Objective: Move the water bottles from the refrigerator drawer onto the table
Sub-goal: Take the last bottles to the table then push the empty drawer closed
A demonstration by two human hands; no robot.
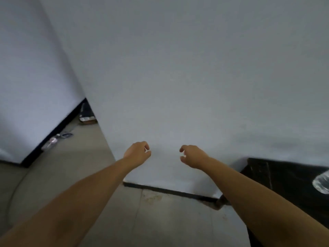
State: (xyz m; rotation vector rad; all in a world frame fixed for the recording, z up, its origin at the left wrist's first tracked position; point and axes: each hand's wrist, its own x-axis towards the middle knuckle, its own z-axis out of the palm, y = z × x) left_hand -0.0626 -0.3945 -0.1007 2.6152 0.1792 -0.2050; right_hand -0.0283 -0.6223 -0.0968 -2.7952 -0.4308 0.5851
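Reaching forward at lower centre, the left hand (138,154) and right hand (191,156) hang apart with fingers loosely curled, holding nothing, in front of a smooth pale wall (178,77). Bare tiled floor (151,220) spreads beneath both arms, bounded by a dark skirting edge (169,189). At the right frame edge, a clear, ribbed plastic water bottle (322,182) lies on a glossy black bench (284,179).

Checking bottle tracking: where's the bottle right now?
Head view, far right edge: the bottle lies on the black table, right of the right hand, cut off by the frame.
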